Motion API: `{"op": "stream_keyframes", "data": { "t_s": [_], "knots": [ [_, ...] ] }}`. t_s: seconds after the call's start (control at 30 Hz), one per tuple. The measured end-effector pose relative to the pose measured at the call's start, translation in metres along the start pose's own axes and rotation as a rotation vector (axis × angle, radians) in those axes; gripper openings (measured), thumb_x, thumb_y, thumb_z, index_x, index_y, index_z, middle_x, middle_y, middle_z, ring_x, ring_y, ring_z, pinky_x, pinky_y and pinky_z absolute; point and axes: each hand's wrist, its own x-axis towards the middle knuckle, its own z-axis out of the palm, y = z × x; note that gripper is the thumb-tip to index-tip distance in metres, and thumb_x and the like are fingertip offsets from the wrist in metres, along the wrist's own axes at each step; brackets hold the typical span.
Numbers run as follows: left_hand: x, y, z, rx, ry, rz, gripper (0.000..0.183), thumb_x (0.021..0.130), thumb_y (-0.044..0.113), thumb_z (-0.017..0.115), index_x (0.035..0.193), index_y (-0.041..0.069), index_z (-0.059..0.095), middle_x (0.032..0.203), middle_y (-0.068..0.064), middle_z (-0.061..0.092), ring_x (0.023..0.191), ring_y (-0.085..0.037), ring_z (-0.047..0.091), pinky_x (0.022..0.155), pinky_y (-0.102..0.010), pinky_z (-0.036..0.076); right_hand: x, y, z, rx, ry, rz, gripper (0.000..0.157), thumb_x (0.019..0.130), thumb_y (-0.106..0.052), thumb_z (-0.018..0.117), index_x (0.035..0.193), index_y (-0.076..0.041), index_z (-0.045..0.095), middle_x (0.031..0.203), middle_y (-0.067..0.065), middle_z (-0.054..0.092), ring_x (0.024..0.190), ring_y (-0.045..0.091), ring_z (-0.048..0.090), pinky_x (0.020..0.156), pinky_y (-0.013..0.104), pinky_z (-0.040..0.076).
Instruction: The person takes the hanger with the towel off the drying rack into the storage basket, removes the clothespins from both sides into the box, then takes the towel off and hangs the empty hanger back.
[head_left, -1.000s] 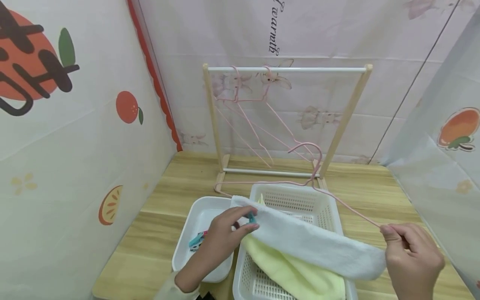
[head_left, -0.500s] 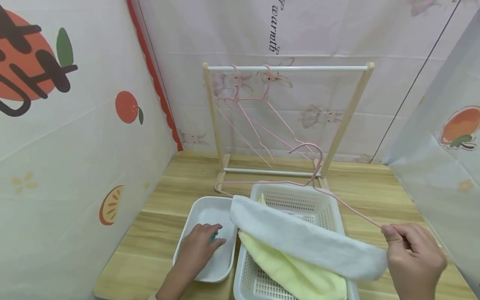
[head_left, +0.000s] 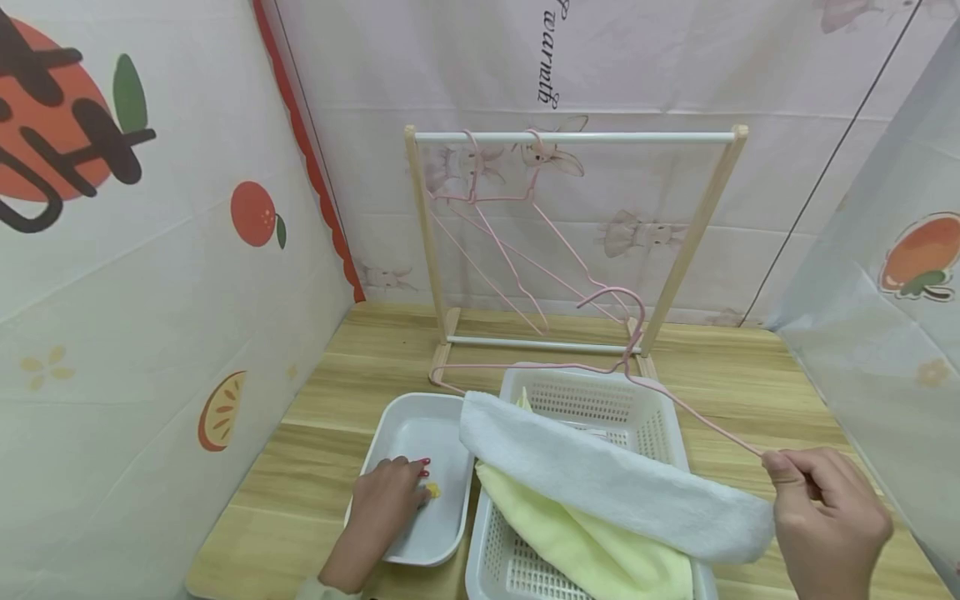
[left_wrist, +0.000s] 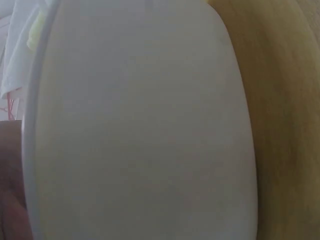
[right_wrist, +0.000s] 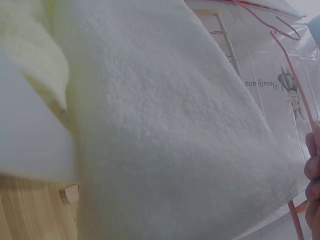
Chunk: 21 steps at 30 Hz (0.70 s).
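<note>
My right hand [head_left: 828,512] grips one end of a pink wire clothes hanger [head_left: 712,423], its hook pointing up and back. A white towel [head_left: 600,479] is draped over the hanger's lower bar; its fluffy surface [right_wrist: 175,120] fills much of the right wrist view. My left hand [head_left: 390,498] reaches down into a white tray [head_left: 427,403]. Small red clips [head_left: 424,467] and a yellow clip [head_left: 432,490] show by its fingertips. Whether the fingers pinch any clip is hidden. In the left wrist view the tray's outer wall [left_wrist: 150,125] covers most of the picture.
Under the towel, a white perforated basket [head_left: 671,417] holds a yellow cloth [head_left: 570,533]. Behind stands a wooden rack with a white rail [head_left: 637,138], two pink hangers [head_left: 502,198] hanging at its left. Printed cloth walls [head_left: 300,292] surround the wooden table [head_left: 300,467].
My left hand, holding a teal clip, moved from the towel's left end down left into the tray. That clip is out of sight now. Right hand, hanger and towel stayed nearly still.
</note>
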Motion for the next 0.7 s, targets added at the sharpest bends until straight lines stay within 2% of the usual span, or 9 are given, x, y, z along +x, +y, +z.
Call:
{"op": "stream_keyframes", "data": {
  "t_s": [0.27, 0.47, 0.57, 0.7],
  "knots": [
    [0.0003, -0.0007, 0.0005, -0.015, -0.036, -0.018, 0.029, 0.075, 0.034, 0.086, 0.092, 0.013, 0.078, 0.070, 0.003, 0.059, 0.061, -0.014, 0.048, 0.049, -0.033, 0.041, 0.0003, 0.0010, 0.0000, -0.004, -0.006, 0.003, 0.023, 0.085, 0.005, 0.075, 0.068, 0.018, 0.065, 0.080, -0.032, 0.058, 0.069, -0.012, 0.045, 0.068, 0.005, 0.036],
    [-0.0016, -0.0007, 0.0003, -0.024, -0.026, -0.040, 0.036, 0.079, 0.047, 0.081, 0.090, 0.013, 0.075, 0.074, 0.001, 0.060, 0.065, -0.018, 0.052, 0.051, -0.038, 0.043, 0.0000, 0.0024, 0.0002, -0.001, -0.008, 0.006, 0.024, 0.085, 0.004, 0.075, 0.069, 0.018, 0.065, 0.080, -0.032, 0.058, 0.069, -0.012, 0.045, 0.068, 0.005, 0.035],
    [-0.0026, 0.0002, -0.0013, -0.023, -0.012, -0.050, 0.039, 0.081, 0.050, 0.079, 0.092, 0.013, 0.075, 0.081, -0.003, 0.064, 0.071, -0.021, 0.057, 0.053, -0.041, 0.045, -0.0002, 0.0030, 0.0003, -0.004, -0.007, 0.006, 0.023, 0.085, 0.005, 0.076, 0.069, 0.018, 0.065, 0.081, -0.032, 0.058, 0.069, -0.012, 0.045, 0.068, 0.004, 0.036],
    [-0.0051, 0.0047, -0.0075, -0.017, 0.060, -0.030, 0.041, 0.082, 0.050, 0.078, 0.103, 0.015, 0.078, 0.095, -0.005, 0.070, 0.080, -0.023, 0.062, 0.053, -0.039, 0.048, 0.0000, 0.0016, 0.0005, -0.006, -0.008, 0.009, 0.023, 0.084, 0.005, 0.075, 0.069, 0.018, 0.065, 0.081, -0.033, 0.058, 0.069, -0.012, 0.045, 0.068, 0.004, 0.036]
  ]
}}
